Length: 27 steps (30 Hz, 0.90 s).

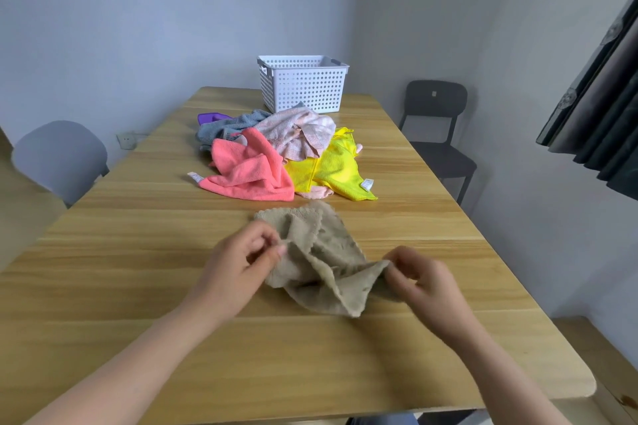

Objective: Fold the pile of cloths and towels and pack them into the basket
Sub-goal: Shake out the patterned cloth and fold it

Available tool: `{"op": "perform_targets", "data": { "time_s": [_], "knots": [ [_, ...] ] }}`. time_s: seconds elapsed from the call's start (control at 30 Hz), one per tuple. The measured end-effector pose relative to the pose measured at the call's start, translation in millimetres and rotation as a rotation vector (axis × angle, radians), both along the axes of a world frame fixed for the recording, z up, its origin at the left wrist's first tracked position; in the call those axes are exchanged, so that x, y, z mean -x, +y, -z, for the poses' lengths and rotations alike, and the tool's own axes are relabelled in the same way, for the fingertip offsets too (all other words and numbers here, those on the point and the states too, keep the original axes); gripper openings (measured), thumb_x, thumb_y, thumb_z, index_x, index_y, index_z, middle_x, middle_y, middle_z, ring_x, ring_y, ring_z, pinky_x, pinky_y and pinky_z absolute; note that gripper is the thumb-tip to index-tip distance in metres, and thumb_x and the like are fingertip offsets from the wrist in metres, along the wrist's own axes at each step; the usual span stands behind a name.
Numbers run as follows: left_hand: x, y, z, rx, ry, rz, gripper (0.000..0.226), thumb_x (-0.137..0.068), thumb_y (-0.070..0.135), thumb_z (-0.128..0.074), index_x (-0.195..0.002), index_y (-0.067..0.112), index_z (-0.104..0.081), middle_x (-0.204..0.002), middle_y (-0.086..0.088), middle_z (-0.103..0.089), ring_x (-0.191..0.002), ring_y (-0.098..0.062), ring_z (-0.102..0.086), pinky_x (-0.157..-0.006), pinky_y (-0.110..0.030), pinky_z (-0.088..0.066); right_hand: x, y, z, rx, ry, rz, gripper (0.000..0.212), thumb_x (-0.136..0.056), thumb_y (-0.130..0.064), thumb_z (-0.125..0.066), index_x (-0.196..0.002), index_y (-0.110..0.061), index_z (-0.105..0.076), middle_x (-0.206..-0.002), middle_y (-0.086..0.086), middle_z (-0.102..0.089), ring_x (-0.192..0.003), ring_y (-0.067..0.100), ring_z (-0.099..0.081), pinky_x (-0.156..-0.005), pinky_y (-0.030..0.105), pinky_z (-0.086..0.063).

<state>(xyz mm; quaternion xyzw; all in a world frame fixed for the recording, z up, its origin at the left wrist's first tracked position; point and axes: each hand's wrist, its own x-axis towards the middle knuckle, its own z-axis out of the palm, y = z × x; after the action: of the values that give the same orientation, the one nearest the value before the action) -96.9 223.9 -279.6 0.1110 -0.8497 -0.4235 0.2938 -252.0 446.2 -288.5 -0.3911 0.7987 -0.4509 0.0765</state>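
Note:
A crumpled beige cloth (319, 254) lies on the wooden table (138, 286) in front of me. My left hand (238, 266) pinches its left edge, and my right hand (419, 281) pinches its right corner. Beyond it sits a pile of cloths: a coral pink cloth (250, 171), a yellow cloth (331, 166), a pale pink striped towel (300, 129), a grey-blue towel (228, 126) and a bit of purple cloth (207, 118). A white perforated basket (302, 84) stands at the table's far end, behind the pile.
A grey chair (60, 157) stands at the table's left side and a black chair (436, 121) at the right. A dark curtain (600, 107) hangs on the right wall. A wall socket (126, 140) shows at the back left.

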Motion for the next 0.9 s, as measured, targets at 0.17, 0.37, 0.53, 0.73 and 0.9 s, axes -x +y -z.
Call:
{"op": "perform_targets", "data": {
  "time_s": [0.17, 0.37, 0.53, 0.73, 0.9],
  "knots": [
    [11, -6, -5, -0.203, 0.078, -0.364, 0.016, -0.088, 0.028, -0.062, -0.077, 0.017, -0.057, -0.061, -0.011, -0.059, -0.053, -0.016, -0.051, -0.059, -0.036, -0.045, 1, 15, -37, 0.35, -0.549, 0.15, 0.014, -0.092, -0.011, -0.057, -0.096, -0.002, -0.066, -0.082, 0.017, -0.066, -0.07, 0.022, -0.058, -0.066, 0.033, -0.045],
    [-3, 10, 8, -0.486, -0.042, -0.396, 0.014, -0.091, 0.02, -0.059, -0.083, 0.009, -0.06, -0.058, 0.0, -0.061, -0.044, -0.009, -0.056, -0.068, -0.046, -0.055, -18, 15, -33, 0.33, -0.73, 0.157, 0.022, -0.095, -0.004, -0.048, -0.105, -0.012, -0.066, -0.071, 0.01, -0.059, -0.06, 0.017, -0.056, -0.055, 0.023, -0.051],
    [-21, 33, -3, -0.341, -0.033, -0.299, 0.005, -0.086, 0.019, -0.065, -0.081, 0.019, -0.066, -0.074, 0.009, -0.071, -0.061, -0.006, -0.065, -0.067, -0.024, -0.052, -43, 9, -46, 0.147, -0.479, -0.2, 0.024, -0.094, 0.004, -0.048, -0.103, -0.006, -0.068, -0.093, 0.01, -0.073, -0.09, 0.019, -0.069, -0.081, 0.022, -0.053],
    [-42, 42, -7, -0.501, -0.015, -0.324, 0.004, -0.081, 0.019, -0.07, -0.08, 0.021, -0.073, -0.068, 0.001, -0.071, -0.058, -0.008, -0.063, -0.059, -0.021, -0.054, -59, -8, -47, -0.095, -0.013, -0.153, 0.013, -0.083, -0.008, -0.069, -0.08, -0.021, -0.071, -0.07, -0.009, -0.071, -0.066, 0.004, -0.066, -0.066, 0.017, -0.05],
    [-50, 53, -12, -0.721, 0.008, -0.195, 0.007, -0.081, 0.011, -0.069, -0.081, 0.012, -0.076, -0.065, -0.01, -0.07, -0.058, -0.014, -0.063, -0.058, -0.021, -0.054, -63, -17, -49, 0.032, 0.313, -0.158, 0.011, -0.076, -0.024, -0.077, -0.071, -0.026, -0.067, -0.089, -0.015, -0.059, -0.09, 0.009, -0.056, -0.072, 0.013, -0.041]
  ]
}}
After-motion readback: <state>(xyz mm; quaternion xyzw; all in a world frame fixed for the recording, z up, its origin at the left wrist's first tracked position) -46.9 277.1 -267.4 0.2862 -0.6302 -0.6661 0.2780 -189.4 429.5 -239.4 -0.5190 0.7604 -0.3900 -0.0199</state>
